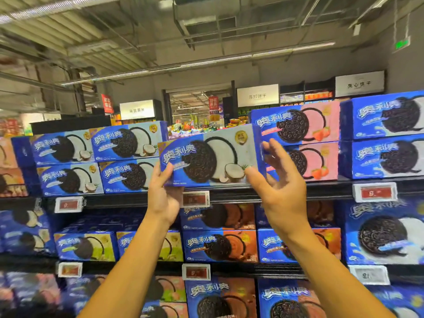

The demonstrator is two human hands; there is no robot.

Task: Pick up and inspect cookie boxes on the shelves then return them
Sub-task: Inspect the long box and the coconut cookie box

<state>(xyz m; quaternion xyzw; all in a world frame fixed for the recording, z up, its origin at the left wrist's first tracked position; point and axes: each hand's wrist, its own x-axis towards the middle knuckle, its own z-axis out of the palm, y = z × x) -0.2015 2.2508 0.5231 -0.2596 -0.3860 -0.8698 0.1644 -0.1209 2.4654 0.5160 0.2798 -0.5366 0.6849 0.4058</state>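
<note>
coconut box (pixel 210 157): being held up at the top shelf level, front face turned squarely toward the person, tilted a little so the right end is riding higher; it is sitting in front of the gap between the coconut stack and the strawberry stack, apparently the slot it belongs to.
left hand (pixel 163 195): gripping the box's lower left corner from beneath, thumb lying on the front face; it seems to be carrying the weight so the label can be read.
right hand (pixel 278 180): fingers spread and relaxed around the box's right end, thumb tip touching the lower right edge; the grip here is loose, steadying rather than clamping.
coconut stack (pixel 98 159): four matching boxes standing two high, just left of the held one.
strawberry stack (pixel 305 141): pink-faced boxes standing two high, partly hidden behind the right hand.
top shelf (pixel 241 191): its dark edge is running just beneath the held box, a price tag (pixel 196 199) clipped below.
stage, by my reading: inspecting, or easing the box toward its slot; which one, i cannot tell.
</note>
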